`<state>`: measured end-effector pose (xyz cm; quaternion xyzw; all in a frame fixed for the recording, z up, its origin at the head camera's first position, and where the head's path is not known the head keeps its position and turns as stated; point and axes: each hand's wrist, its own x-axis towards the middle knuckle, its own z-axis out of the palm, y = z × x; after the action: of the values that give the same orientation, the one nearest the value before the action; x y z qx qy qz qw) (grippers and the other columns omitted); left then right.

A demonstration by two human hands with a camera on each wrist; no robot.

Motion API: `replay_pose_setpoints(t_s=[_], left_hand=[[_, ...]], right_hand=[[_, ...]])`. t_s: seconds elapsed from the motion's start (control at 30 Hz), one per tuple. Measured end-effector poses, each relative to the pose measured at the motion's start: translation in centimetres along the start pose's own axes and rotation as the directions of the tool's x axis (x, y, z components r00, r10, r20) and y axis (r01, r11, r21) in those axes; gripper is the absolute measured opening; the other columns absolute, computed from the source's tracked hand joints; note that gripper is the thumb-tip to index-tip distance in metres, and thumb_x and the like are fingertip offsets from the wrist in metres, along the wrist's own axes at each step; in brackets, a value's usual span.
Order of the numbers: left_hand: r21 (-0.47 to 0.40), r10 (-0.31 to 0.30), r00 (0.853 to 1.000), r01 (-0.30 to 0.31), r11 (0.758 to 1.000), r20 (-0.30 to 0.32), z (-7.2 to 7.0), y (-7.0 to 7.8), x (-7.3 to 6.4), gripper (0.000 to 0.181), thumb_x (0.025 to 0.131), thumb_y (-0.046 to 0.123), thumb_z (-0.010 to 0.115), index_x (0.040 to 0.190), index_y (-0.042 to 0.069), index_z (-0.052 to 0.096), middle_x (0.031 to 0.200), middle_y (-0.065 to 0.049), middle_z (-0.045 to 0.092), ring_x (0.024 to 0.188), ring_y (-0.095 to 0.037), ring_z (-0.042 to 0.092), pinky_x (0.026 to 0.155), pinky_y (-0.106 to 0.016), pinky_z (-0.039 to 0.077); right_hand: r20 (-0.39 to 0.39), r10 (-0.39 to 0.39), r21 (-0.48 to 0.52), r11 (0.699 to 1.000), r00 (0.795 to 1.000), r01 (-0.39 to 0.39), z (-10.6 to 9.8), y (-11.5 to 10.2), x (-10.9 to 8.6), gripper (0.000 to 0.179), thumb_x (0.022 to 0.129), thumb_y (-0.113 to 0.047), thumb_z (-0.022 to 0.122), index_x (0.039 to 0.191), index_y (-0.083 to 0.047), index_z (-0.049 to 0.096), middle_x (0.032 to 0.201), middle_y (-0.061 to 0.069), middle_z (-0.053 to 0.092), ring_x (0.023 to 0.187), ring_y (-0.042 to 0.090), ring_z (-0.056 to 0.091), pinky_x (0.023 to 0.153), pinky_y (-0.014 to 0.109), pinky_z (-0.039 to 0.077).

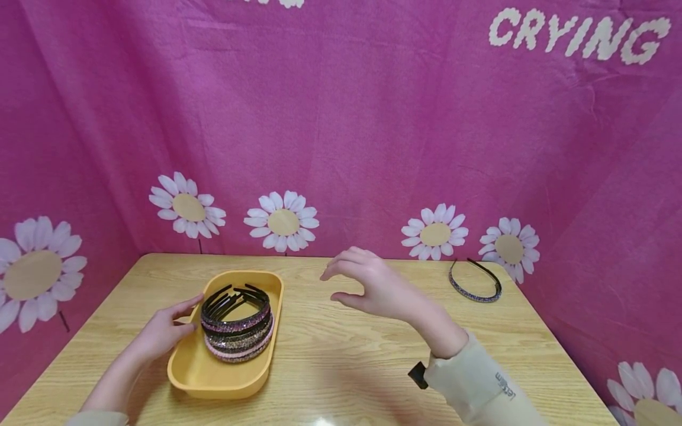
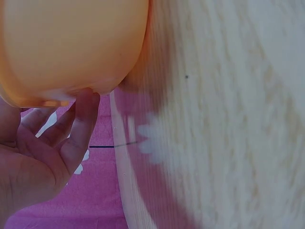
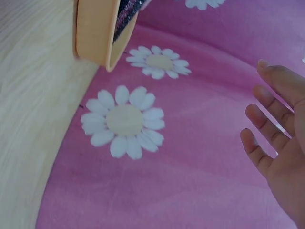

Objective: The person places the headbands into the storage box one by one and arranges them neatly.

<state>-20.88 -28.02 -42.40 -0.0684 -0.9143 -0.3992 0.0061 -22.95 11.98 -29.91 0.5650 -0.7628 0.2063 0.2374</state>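
Note:
A yellow tray [image 1: 224,387] stands on the left part of the table, holding several glittery headbands [image 1: 237,325] stacked together, in black, purple, gold and pink. My left hand [image 1: 160,334] holds the tray's left rim; in the left wrist view, its fingers [image 2: 86,114] touch the wall below the rim. To the right of the tray, my right hand [image 1: 373,284] hovers over the table with loosely bent fingers and nothing in them. One headband with a dark glittery band [image 1: 479,297] lies alone at the table's far right corner.
The wooden table [image 1: 330,355] meets a pink cloth backdrop [image 1: 351,148] with printed daisies at its back and both sides. A small black object [image 1: 418,375] sits at my right cuff.

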Motion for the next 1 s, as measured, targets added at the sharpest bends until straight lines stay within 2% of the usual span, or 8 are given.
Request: replay_pose_setpoints(t_s=[0.23,0.4,0.57,0.7,0.83,0.9,0.93,1.0], left_hand=[[0.012,0.004,1.000,-0.004,1.000,-0.002,0.0,-0.2,0.1,0.060,0.085,0.003,0.060,0.140,-0.005,0.038,0.125,-0.042,0.045,0.115,-0.053,0.045,0.085,-0.048,0.051],[0.011,-0.005,1.000,0.005,1.000,0.005,-0.1,-0.1,0.1,0.060,0.085,0.004,0.060,0.140,-0.005,0.038,0.126,-0.042,0.044,0.116,-0.053,0.045,0.085,-0.048,0.051],[0.019,-0.003,1.000,0.003,1.000,0.006,-0.1,-0.1,0.1,0.059,0.086,0.004,0.060,0.140,-0.004,0.039,0.127,-0.041,0.044,0.116,-0.052,0.045,0.084,-0.046,0.052],[0.024,0.001,1.000,-0.001,1.000,0.005,-0.1,-0.2,0.1,0.058,0.086,0.004,0.060,0.140,-0.004,0.039,0.129,-0.040,0.044,0.116,-0.052,0.045,0.084,-0.047,0.052],[0.018,-0.002,1.000,0.002,1.000,0.009,-0.1,-0.3,0.1,0.058,0.087,0.005,0.059,0.140,-0.004,0.039,0.129,-0.040,0.044,0.117,-0.052,0.045,0.084,-0.046,0.052],[0.014,-0.004,1.000,0.004,1.000,0.010,-0.1,-0.3,0.1,0.059,0.087,0.005,0.059,0.140,-0.004,0.038,0.129,-0.040,0.044,0.116,-0.052,0.045,0.083,-0.045,0.052],[0.010,-0.006,1.000,0.006,1.000,0.011,-0.1,-0.3,0.1,0.059,0.087,0.005,0.059,0.141,-0.004,0.038,0.129,-0.040,0.043,0.116,-0.052,0.045,0.083,-0.044,0.052],[0.009,-0.006,1.000,0.006,1.000,0.010,0.0,-0.3,0.1,0.059,0.086,0.005,0.059,0.141,-0.004,0.038,0.128,-0.041,0.043,0.116,-0.052,0.045,0.082,-0.044,0.053]], right_hand=[[-0.019,0.064,-0.023,0.998,0.998,-0.064,-2.4,0.1,-2.3,0.032,0.076,-0.010,0.077,0.104,-0.013,0.064,0.103,-0.004,0.064,0.100,0.014,0.056,0.088,0.028,0.046],[-0.046,0.094,-0.045,0.994,0.995,-0.096,-3.9,0.4,-4.3,0.034,0.074,-0.008,0.078,0.105,-0.012,0.064,0.104,-0.004,0.063,0.100,0.014,0.057,0.087,0.027,0.047],[-0.112,0.111,-0.074,0.990,0.988,-0.119,-5.1,1.2,-6.6,0.028,0.080,-0.014,0.074,0.105,-0.010,0.065,0.104,-0.001,0.063,0.099,0.016,0.057,0.092,0.021,0.042],[-0.189,0.115,-0.112,0.984,0.975,-0.137,-5.6,2.0,-8.5,0.025,0.087,-0.025,0.068,0.105,-0.007,0.066,0.104,0.002,0.065,0.099,0.017,0.058,0.097,0.017,0.039],[-0.224,0.180,-0.132,0.968,0.958,-0.213,-6.1,2.7,-10.6,0.029,0.089,-0.032,0.065,0.105,-0.007,0.067,0.102,0.000,0.065,0.095,0.012,0.057,0.088,0.013,0.040],[-0.241,0.206,-0.143,0.959,0.948,-0.244,-6.3,3.2,-11.6,0.029,0.087,-0.030,0.068,0.105,-0.007,0.067,0.101,0.001,0.066,0.093,0.011,0.056,0.085,0.013,0.041],[-0.250,0.215,-0.145,0.956,0.944,-0.257,-6.3,3.4,-12.1,0.028,0.085,-0.026,0.070,0.105,-0.007,0.067,0.100,0.001,0.066,0.092,0.010,0.056,0.079,0.012,0.042],[-0.265,0.236,-0.155,0.947,0.935,-0.282,-6.3,4.0,-13.1,0.029,0.078,-0.015,0.075,0.105,-0.006,0.067,0.098,0.002,0.067,0.089,0.009,0.055,0.079,0.012,0.043]])
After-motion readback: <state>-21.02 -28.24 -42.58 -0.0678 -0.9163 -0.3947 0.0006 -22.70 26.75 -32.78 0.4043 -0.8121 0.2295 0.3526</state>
